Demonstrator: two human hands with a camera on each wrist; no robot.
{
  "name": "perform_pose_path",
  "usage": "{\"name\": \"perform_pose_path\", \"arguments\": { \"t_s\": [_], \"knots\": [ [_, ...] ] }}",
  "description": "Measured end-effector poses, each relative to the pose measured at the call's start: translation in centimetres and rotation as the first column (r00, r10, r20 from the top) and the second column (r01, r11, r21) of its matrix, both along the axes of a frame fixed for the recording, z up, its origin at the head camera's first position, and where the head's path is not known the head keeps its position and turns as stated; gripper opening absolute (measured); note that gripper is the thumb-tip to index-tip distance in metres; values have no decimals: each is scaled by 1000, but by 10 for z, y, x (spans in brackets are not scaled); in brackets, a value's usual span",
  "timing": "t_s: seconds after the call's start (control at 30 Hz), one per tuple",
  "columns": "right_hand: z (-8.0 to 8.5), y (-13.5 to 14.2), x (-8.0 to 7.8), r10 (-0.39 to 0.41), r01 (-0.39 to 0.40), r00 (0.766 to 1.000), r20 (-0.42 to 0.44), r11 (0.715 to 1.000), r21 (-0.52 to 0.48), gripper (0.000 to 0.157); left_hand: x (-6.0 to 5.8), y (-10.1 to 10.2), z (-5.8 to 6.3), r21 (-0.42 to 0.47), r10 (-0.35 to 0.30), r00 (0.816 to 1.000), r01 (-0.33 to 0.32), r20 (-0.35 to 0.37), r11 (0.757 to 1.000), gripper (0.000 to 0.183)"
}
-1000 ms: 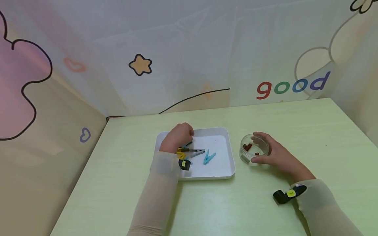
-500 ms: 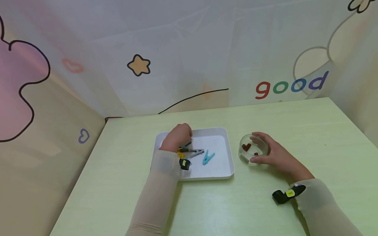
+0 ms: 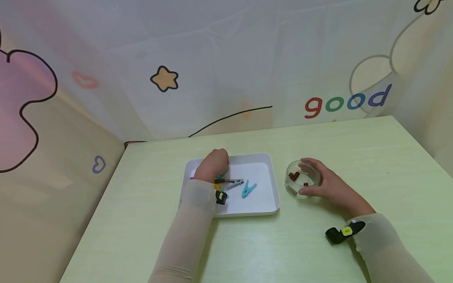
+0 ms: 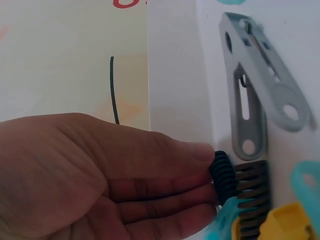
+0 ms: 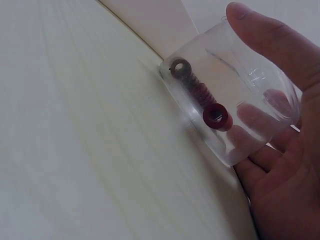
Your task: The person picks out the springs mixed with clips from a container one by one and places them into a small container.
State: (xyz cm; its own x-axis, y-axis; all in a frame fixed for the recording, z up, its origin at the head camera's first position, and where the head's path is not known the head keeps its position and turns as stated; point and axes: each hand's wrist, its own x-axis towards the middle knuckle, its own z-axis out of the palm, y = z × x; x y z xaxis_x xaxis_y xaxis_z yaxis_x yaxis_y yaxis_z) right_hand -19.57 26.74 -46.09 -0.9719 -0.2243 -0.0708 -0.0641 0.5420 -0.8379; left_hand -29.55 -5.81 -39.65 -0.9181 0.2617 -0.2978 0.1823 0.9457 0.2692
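Note:
In the head view, my left hand [image 3: 213, 165] reaches into the white tray [image 3: 263, 208] at its left side. The left wrist view shows its thumb and fingers pinching a dark ribbed spring [image 4: 223, 175]. A brown spring [image 4: 252, 192] lies right beside it, with a grey clothespin [image 4: 250, 100] just beyond. Yellow and light blue plastic pieces lie close by, partly cut off. My right hand [image 3: 329, 184] grips a clear round jar [image 3: 291, 184] on the table. Inside the jar lie several small springs, the dark red ones [image 5: 216, 116] showing most clearly.
A light blue clothespin [image 3: 249, 189] lies in the middle of the tray. The jar stands just right of the tray on the pale green table [image 3: 269, 247]. A printed cloth [image 3: 226, 78] hangs behind the table. Each wrist carries a small black camera [image 3: 221, 197].
The head view has shifted slightly. My left hand stays low in the tray with a small shift, and the dark piece beneath it shows less now. My right hand and the jar stay put.

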Motion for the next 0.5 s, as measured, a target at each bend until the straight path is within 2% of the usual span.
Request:
{"name": "perform_pose_path", "arguments": {
  "t_s": [0.13,0.5],
  "knots": [
    [0,0,0,4,-4,1000,-3,1000,6,99,1,0,-3,-11,-6,1000,6,-23,1000,14],
    [-2,-1,-2,-5,5,1000,16,1000,0,101,0,5,-14,0,0,1000,0,-19,1000,19]
  ]
}}
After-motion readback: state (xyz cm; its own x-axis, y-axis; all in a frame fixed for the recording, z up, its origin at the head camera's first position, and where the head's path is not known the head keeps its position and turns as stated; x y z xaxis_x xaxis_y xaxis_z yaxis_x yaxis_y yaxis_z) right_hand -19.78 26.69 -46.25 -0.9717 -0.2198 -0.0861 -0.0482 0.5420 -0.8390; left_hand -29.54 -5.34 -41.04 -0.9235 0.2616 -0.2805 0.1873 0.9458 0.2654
